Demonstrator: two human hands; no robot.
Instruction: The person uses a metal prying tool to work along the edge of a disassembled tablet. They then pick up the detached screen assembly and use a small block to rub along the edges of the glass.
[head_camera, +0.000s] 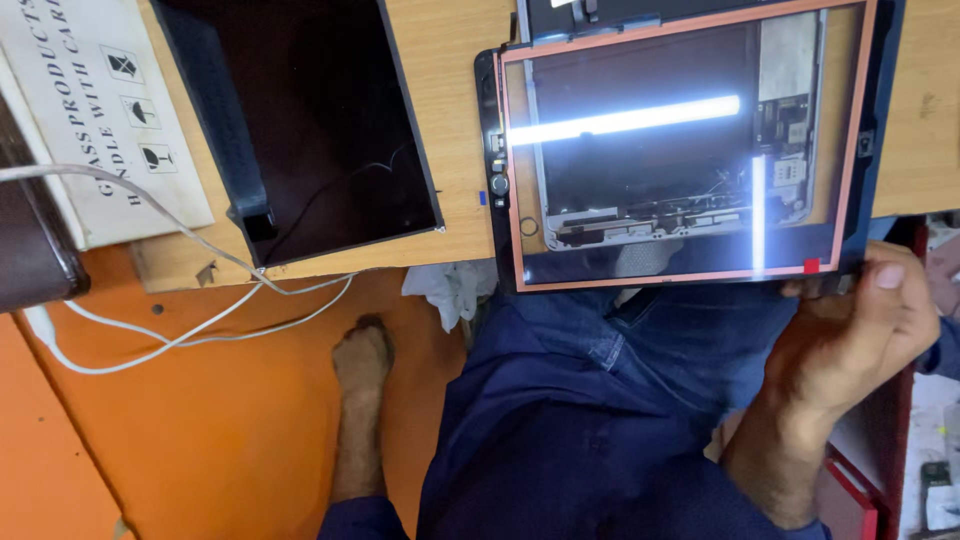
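My right hand (850, 340) grips the near right corner of a tablet's front glass panel (640, 180), thumb on top by a small red tab (811, 266). The panel has a salmon-pink border and black bezel, and it reflects two bright tube lights. Through the glass I see an opened tablet body (790, 120) with a circuit board and metal frame. The panel's near edge overhangs the wooden table (450, 100) above my blue trousers. My left hand is out of view.
A dark flat screen panel (320, 120) lies on the table to the left, beside a white cardboard box (110, 110) with handling symbols. White cables (200, 335) hang over the orange floor. A white cloth (450, 285) sits under the table edge near a bare foot (362, 360).
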